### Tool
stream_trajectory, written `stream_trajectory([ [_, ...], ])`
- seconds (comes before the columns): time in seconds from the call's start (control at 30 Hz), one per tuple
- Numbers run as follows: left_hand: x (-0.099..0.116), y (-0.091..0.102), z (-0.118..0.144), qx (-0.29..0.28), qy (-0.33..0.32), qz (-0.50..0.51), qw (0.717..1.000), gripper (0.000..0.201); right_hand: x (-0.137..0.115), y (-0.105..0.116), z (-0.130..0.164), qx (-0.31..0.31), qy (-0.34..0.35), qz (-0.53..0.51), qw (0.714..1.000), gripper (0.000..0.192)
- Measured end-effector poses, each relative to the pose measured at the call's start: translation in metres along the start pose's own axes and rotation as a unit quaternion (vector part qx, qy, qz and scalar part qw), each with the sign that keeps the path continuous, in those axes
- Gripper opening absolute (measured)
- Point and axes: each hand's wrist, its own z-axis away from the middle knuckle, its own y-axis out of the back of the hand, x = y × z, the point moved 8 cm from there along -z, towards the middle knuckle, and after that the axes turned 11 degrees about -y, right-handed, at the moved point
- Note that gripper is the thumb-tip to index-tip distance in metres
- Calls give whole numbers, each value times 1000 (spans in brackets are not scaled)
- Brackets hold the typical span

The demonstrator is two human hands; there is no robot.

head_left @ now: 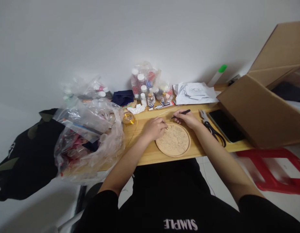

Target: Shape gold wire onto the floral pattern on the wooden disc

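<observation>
A round wooden board (173, 144) with a raised rim and a dense pattern of curled lines lies near the table's front edge. My left hand (155, 128) rests at its upper left, fingers bent together with the tips on the board; whatever they may pinch is too small to make out. Just above the board's upper right edge, my right hand (185, 118) is closed around a slim black pen-like tool (186, 112). The tool slants down to the left, its tip close to the rim. A spool of yellow thread (129, 118) sits left of my left hand.
Black-handled scissors (212, 127) and a phone (226, 125) lie to the right, beside an open cardboard box (259, 110). Behind stand small bottles (150, 101), a glue tube (165, 105) and paper sheets (196, 92). A full plastic bag (91, 136) occupies the left.
</observation>
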Motion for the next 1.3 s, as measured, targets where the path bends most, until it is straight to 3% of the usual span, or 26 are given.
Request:
stream_trajectory([
  [0.53, 0, -2, 0, -8, -1, -14, 1000, 26, -8, -6, 6, -18, 21, 35, 999, 35],
  [0.77, 4, -3, 0, -40, -4, -36, 999, 24, -15, -7, 11, -1, 48, 20, 999, 25],
  [0.97, 11, -6, -1, -62, 0, -50, 997, 22, -23, -8, 15, 15, 70, -12, 997, 33],
  [1.13, 14, -6, -2, -48, -9, -44, 998, 24, -28, -11, 19, 21, 77, -16, 997, 34],
  [1.3, -1, -3, 1, -13, -7, -8, 1000, 25, -32, -9, 24, 41, 81, -27, 995, 37],
])
